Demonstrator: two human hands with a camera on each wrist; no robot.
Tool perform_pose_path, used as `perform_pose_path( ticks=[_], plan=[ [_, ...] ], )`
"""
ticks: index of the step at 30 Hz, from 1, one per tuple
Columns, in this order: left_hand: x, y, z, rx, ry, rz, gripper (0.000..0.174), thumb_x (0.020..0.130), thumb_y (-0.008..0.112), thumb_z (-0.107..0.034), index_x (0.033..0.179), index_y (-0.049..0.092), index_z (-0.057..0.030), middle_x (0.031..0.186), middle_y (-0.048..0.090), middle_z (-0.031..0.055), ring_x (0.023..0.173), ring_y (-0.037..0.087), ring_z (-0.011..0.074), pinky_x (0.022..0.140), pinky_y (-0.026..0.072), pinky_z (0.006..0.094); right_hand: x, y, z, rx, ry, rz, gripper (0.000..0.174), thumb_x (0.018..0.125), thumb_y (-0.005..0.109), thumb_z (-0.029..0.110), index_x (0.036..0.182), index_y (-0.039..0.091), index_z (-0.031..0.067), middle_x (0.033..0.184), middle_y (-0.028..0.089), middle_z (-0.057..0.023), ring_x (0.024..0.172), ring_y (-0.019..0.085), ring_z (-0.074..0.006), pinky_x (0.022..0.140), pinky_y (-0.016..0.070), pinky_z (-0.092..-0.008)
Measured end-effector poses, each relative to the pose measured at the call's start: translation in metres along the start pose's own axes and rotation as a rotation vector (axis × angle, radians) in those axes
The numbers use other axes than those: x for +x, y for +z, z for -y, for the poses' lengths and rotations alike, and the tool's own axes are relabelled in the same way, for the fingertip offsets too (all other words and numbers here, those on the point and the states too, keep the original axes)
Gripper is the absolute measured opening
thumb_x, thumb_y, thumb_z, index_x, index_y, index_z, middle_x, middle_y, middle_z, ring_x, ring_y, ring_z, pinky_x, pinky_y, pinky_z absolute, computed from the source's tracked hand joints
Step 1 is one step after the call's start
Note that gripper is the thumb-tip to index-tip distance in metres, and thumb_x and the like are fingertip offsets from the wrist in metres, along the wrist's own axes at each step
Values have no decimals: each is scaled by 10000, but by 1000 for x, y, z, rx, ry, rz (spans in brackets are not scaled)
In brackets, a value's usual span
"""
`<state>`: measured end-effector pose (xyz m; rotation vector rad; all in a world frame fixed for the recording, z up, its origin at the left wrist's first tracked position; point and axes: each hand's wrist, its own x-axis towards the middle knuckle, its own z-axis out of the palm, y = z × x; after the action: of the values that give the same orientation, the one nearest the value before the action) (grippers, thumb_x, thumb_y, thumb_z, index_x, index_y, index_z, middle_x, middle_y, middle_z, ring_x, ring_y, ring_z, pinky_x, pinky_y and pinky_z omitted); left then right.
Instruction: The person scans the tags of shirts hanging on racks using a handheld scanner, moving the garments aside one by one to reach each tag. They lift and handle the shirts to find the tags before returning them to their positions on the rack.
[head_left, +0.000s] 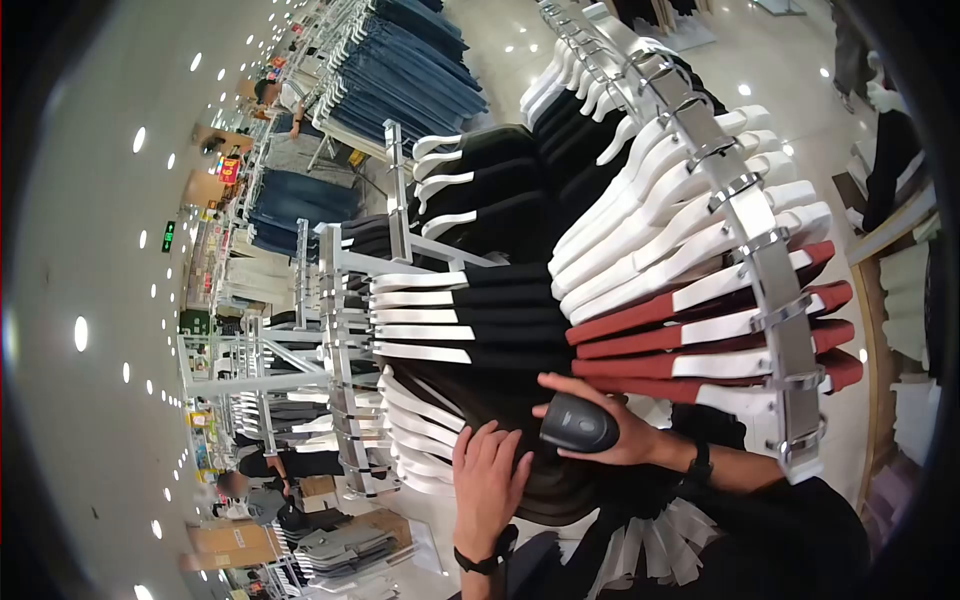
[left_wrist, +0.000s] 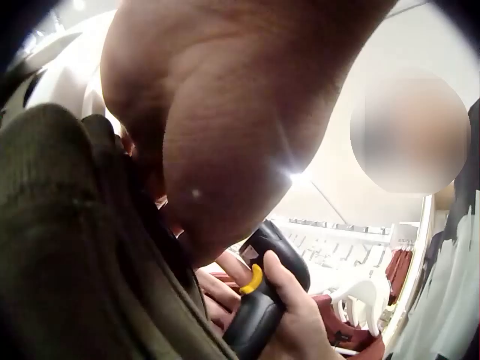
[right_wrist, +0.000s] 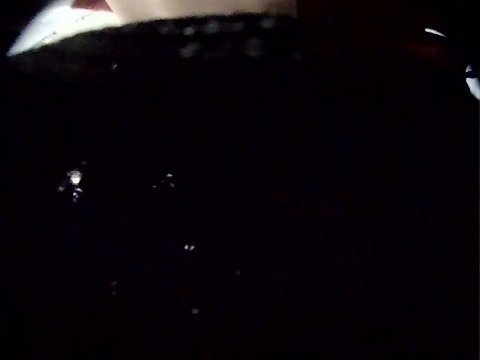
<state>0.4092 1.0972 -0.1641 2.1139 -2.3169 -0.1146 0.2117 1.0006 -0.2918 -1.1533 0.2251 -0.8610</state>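
Note:
My right hand grips a black handheld barcode scanner, its head turned toward the clothes below the rail. In the left wrist view the scanner shows a yellow trigger, with the right hand's fingers wrapped round its handle. Just left of the scanner, my left hand lies with fairly straight fingers on a dark hanging garment. Its palm fills the left wrist view, pressed against dark olive fabric. The right wrist view shows only black cloth.
A metal rail carries a dense row of white hangers with red garments and black garments. More racks with jeans stand further off. People stand in the aisle at far left.

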Motion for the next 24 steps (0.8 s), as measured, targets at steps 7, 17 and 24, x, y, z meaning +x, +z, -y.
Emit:
perform_pose_path(
  ticks=[7, 17, 24],
  plan=[
    [-12, 13, 4, -61, 31, -130, 366, 947, 811, -205, 1274, 733, -61, 1241, 694, 90, 1326, 620, 310, 1250, 365, 540, 39, 14, -20, -172, -198, -356, 970, 943, 817, -76, 1734, 265, 38, 1699, 477, -206, 1557, 496, -220, 1233, 422, -318],
    [-3, 9, 15, -185, 96, -256, 757, 917, 842, -172, 1594, 536, -28, 1596, 518, 215, 1477, 505, 411, 1206, 411, 547, 20, 22, -48, -196, 56, -334, 460, 962, 862, 64, 1375, 673, -6, 1352, 760, -106, 1282, 691, -134, 1109, 522, -300],
    [19, 21, 22, 68, 207, -133, 522, 945, 777, -222, 1426, 675, -47, 1452, 640, 110, 1476, 519, 342, 1255, 371, 541, -4, 36, -57, -107, 141, -407, 391, 943, 905, 139, 1277, 747, 9, 1197, 815, -86, 1090, 746, -119, 993, 570, -319]
  ],
)
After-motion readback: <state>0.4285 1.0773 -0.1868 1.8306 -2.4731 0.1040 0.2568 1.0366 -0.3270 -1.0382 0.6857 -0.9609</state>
